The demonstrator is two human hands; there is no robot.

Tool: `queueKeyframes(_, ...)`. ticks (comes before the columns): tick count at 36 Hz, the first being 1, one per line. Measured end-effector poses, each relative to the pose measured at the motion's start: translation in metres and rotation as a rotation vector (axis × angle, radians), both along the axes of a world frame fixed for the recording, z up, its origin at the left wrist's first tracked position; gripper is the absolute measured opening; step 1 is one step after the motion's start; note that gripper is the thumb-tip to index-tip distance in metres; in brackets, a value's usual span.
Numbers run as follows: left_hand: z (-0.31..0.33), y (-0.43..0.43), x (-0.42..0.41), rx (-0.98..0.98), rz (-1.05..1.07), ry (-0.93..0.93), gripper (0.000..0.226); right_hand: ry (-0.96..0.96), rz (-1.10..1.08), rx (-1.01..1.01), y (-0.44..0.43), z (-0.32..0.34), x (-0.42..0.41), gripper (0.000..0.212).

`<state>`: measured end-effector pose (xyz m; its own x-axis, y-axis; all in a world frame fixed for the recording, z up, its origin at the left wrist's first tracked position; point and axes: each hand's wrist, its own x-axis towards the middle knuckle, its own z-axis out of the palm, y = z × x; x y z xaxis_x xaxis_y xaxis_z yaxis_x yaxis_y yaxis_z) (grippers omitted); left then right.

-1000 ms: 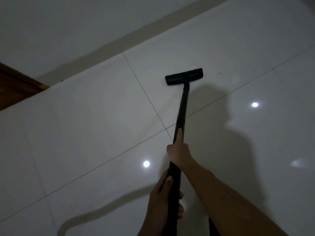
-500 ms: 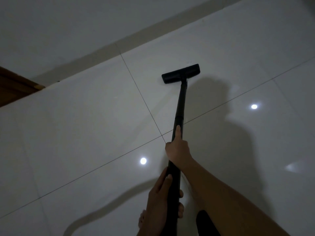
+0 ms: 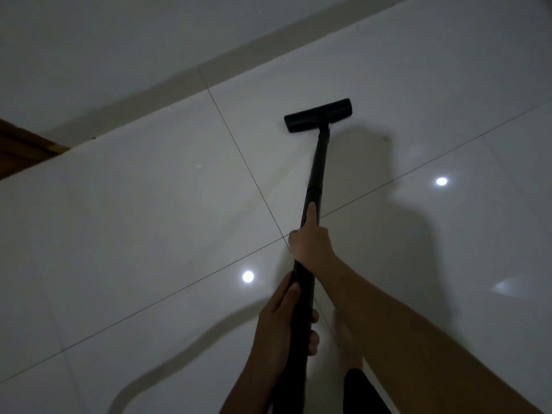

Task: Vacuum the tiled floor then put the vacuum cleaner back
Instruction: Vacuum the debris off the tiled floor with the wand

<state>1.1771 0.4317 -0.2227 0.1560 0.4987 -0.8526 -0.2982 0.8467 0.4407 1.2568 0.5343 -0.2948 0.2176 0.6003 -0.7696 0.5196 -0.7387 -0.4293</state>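
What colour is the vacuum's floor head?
Black, the floor head matches its wand; shows best in the head view.

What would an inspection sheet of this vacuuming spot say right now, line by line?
Surface: glossy white tiled floor, thin grout lines, light spots reflected.
Job's things: black vacuum wand; floor head flat on a tile near the wall.
Clutter: nothing seen.
Grippers: right hand grips the wand, index finger along it; left hand grips lower.
Cables: none seen directly; a curved shadow crosses the floor.
Surroundings: wooden trim at left; bare foot below.
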Motion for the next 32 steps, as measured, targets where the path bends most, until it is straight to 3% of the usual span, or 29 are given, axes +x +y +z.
queueKeyframes(8,-0.006,0.009,0.009,0.022,-0.094,-0.032,0.031,0.003,0.007,0.017,0.008,0.004,0.018,0.072)
queueKeyframes(14,-0.008,0.007,0.023,-0.003,-0.125,-0.025,0.023,-0.052,0.006,0.013,-0.002,0.008,0.039,0.065)
queueKeyframes(18,-0.008,0.004,0.030,0.029,-0.201,0.013,0.027,-0.051,-0.107,-0.010,-0.009,0.005,0.049,0.075)
queueKeyframes(24,-0.004,-0.003,0.036,0.048,-0.242,-0.017,0.031,-0.015,-0.168,-0.015,-0.023,0.008,0.062,0.069)
queueKeyframes(32,0.001,-0.018,0.039,0.077,-0.279,-0.075,0.038,-0.069,-0.254,-0.050,-0.045,0.000,0.069,0.080)
